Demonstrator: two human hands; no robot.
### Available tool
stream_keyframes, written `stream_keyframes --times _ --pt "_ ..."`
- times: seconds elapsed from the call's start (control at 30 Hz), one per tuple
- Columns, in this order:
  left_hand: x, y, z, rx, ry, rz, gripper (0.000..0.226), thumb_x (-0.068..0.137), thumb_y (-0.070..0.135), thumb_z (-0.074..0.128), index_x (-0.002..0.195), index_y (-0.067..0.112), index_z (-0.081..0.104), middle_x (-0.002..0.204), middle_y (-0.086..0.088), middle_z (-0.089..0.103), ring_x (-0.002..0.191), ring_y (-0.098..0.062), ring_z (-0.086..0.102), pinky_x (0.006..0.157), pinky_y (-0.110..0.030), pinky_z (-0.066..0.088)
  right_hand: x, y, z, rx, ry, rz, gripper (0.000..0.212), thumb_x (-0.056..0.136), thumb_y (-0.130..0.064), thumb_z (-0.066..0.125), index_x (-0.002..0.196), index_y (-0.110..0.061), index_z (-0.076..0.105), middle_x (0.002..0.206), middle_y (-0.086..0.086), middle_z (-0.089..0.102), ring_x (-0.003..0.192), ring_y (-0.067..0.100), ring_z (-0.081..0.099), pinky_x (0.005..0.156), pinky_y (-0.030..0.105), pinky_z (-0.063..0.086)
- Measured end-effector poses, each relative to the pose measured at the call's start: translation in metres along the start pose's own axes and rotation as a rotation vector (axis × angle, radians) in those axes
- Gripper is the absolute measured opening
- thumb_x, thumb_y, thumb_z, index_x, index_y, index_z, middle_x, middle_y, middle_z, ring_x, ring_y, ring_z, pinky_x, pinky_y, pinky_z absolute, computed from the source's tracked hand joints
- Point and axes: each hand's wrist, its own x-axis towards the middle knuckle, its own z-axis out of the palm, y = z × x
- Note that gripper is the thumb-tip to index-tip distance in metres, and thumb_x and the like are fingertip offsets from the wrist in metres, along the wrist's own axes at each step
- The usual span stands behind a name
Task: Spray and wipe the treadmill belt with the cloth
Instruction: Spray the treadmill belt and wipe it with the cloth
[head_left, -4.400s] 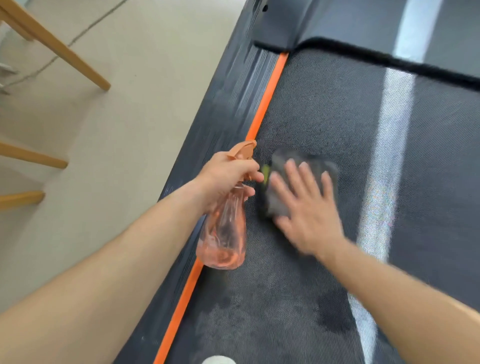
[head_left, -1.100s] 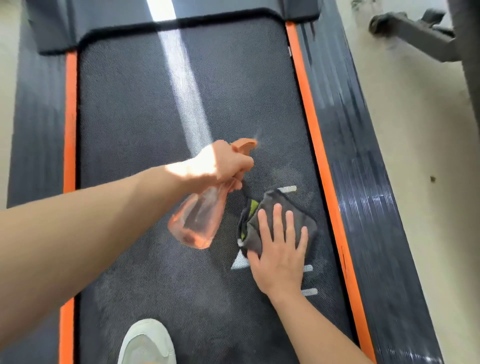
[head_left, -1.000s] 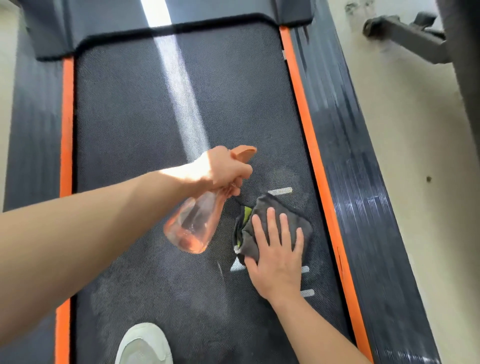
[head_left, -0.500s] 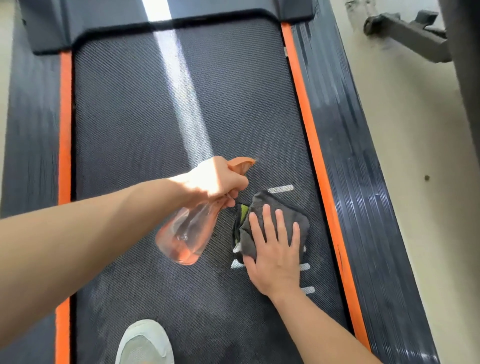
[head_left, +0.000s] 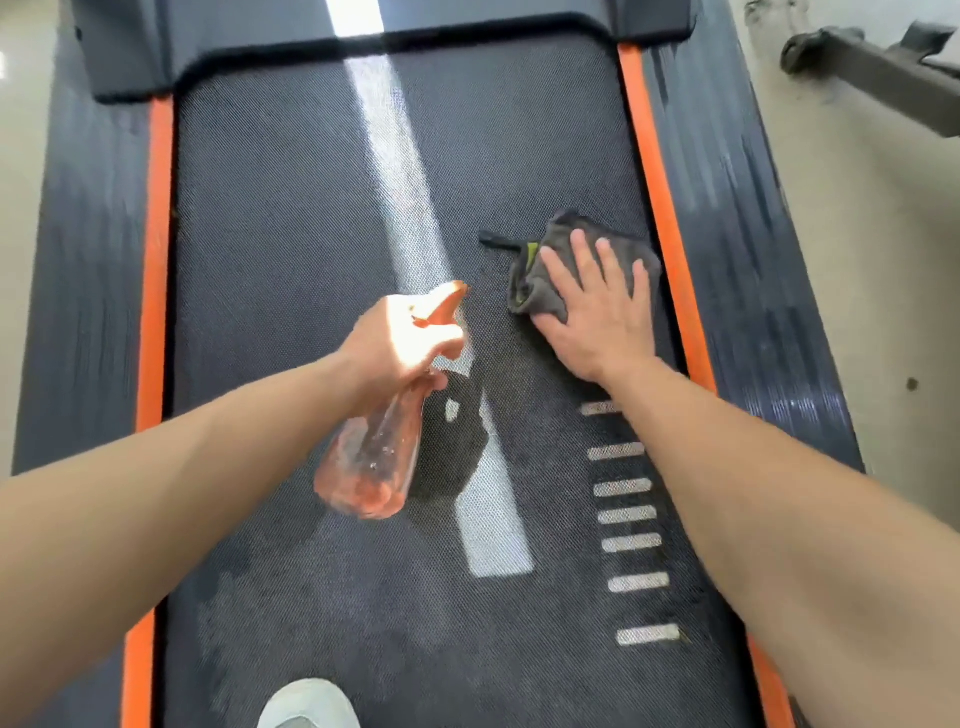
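The black treadmill belt (head_left: 291, 218) fills the view, edged by orange strips on both sides. My left hand (head_left: 400, 348) grips the neck of a clear orange spray bottle (head_left: 371, 462) held above the belt's middle, nozzle pointing forward and right. My right hand (head_left: 597, 306) lies flat, fingers spread, pressing a dark grey cloth (head_left: 571, 244) with a green tag onto the belt near the right orange strip (head_left: 660, 208). Damp patches show on the near part of the belt.
A black motor cover (head_left: 260, 36) closes the belt's far end. Ribbed side rails (head_left: 743, 270) flank the belt. A white shoe (head_left: 309, 704) stands on the belt at the bottom edge. A dark metal frame (head_left: 872, 73) lies on the floor at the far right.
My right hand has pushed the cloth forward along the belt's right side, uncovering the row of white marks. The bottle has stayed over the belt's middle.
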Motion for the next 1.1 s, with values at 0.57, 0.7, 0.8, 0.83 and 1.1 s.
stream_keyframes --times 0.57,0.7,0.8,0.83,1.1 --pt "-0.011 0.011 0.024 0.054 -0.055 0.001 0.016 0.078 0.014 0.065 0.092 0.006 0.063 0.076 -0.001 0.059 0.051 -0.017 0.062 0.067 -0.048 0.062 -0.013 -0.001 0.007 0.004 0.001 0.003 0.074 0.095 -0.067 0.031 0.162 -0.041 0.011 0.173 -0.004 -0.002 0.158 0.023 0.001 0.123 0.056 -0.001" --pt "-0.018 -0.002 0.007 0.136 0.089 -0.061 0.020 0.088 0.019 0.069 0.106 0.012 0.073 0.080 0.003 0.068 0.051 -0.016 0.073 0.054 -0.022 0.054 -0.020 -0.030 0.013 0.052 0.063 0.066 0.078 0.093 -0.067 0.025 0.163 -0.034 0.015 0.173 0.003 0.002 0.158 0.029 0.002 0.122 0.060 -0.002" --pt "-0.025 -0.014 -0.008 0.084 0.144 -0.117 0.025 0.087 0.014 0.068 0.109 0.002 0.073 0.076 -0.002 0.068 0.045 -0.012 0.068 0.054 -0.023 0.053 -0.077 -0.053 0.038 -0.054 0.095 -0.151 0.090 0.082 -0.068 0.035 0.161 -0.027 0.024 0.171 0.008 0.013 0.156 0.034 0.015 0.121 0.063 0.005" --pt "-0.028 -0.019 -0.014 0.048 0.170 -0.145 0.024 0.085 0.012 0.068 0.106 0.000 0.073 0.076 -0.002 0.067 0.044 -0.013 0.067 0.053 -0.025 0.054 -0.096 -0.062 0.045 -0.079 0.089 -0.254 0.093 0.080 -0.067 0.045 0.161 -0.025 0.024 0.170 0.010 0.016 0.155 0.036 0.019 0.121 0.064 0.009" --pt "-0.040 -0.048 -0.066 -0.026 0.251 -0.189 0.006 0.083 0.007 0.069 0.088 0.008 0.070 0.076 -0.002 0.064 0.044 -0.017 0.065 0.049 -0.022 0.050 -0.019 -0.117 0.029 -0.237 0.022 -0.530 0.080 0.091 -0.064 0.045 0.160 -0.030 0.026 0.170 0.010 0.018 0.154 0.033 0.022 0.118 0.063 0.016"
